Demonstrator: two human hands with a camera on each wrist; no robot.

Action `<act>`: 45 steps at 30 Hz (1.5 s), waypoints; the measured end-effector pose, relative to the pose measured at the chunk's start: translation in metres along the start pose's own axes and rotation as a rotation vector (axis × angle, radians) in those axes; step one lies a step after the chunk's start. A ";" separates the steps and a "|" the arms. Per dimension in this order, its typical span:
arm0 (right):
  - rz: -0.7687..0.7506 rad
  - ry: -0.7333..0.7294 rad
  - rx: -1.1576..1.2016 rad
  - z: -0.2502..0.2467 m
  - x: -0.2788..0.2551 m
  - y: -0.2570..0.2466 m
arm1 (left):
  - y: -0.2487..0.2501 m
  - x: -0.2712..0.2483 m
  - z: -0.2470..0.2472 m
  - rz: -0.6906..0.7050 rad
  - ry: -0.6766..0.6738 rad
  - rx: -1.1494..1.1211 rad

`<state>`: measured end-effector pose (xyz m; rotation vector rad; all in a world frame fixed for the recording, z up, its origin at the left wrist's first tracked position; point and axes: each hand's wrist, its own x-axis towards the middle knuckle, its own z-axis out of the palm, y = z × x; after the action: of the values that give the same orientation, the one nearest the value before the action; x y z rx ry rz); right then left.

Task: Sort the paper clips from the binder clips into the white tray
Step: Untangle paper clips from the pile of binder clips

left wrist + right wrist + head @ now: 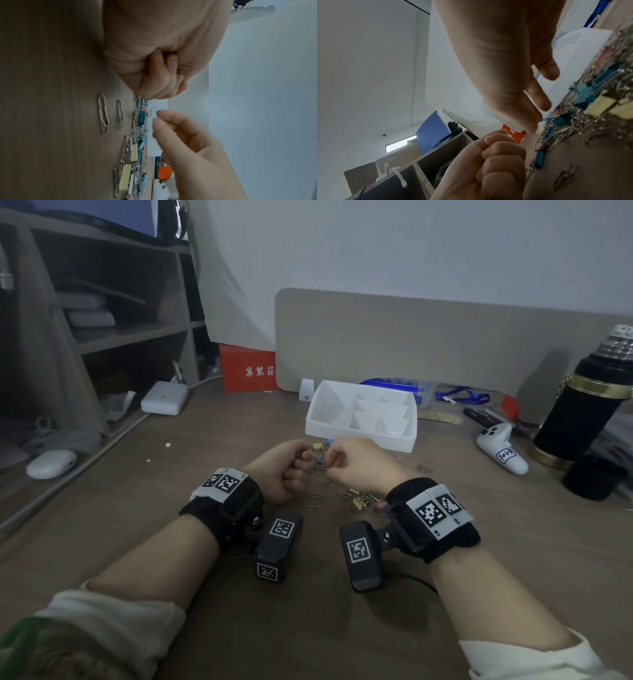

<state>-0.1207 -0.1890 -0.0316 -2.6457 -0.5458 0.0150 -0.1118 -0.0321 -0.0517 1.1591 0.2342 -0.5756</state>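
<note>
A mixed pile of silver paper clips and coloured binder clips [346, 494] lies on the brown desk just in front of the white compartment tray [359, 436]. My left hand [298, 465] is curled into a fist at the pile's left edge, and a paper clip [183, 70] shows inside the curled fingers [496, 148]. My right hand [330, 463] hovers over the pile with thumb and forefinger tips [157, 117] together, just above the wire handle of a blue binder clip [141, 117]. Whether anything sits in that pinch is hidden. Two loose paper clips [102, 115] lie beside the pile.
A black flask [582, 412], a black cup [592, 477] and a white controller [500, 446] stand to the right. A white mouse [51, 463], a white box [164, 402] and shelves are to the left. A red box [246, 368] and a beige panel [411, 344] stand behind the tray.
</note>
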 end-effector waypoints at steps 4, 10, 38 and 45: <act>0.071 -0.182 -0.100 -0.008 -0.010 -0.006 | 0.000 -0.003 0.000 -0.007 -0.008 0.021; 0.180 -0.222 -0.250 -0.010 -0.014 -0.010 | 0.000 -0.003 0.001 -0.034 -0.023 0.013; 0.084 -0.190 -0.136 0.009 -0.003 -0.003 | -0.001 -0.002 0.001 -0.006 -0.014 0.062; 0.059 -0.171 -0.149 0.008 -0.003 -0.002 | -0.002 -0.001 0.001 0.014 -0.001 0.073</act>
<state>-0.1251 -0.1849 -0.0385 -2.8228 -0.5425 0.2292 -0.1138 -0.0332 -0.0529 1.2303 0.2053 -0.5763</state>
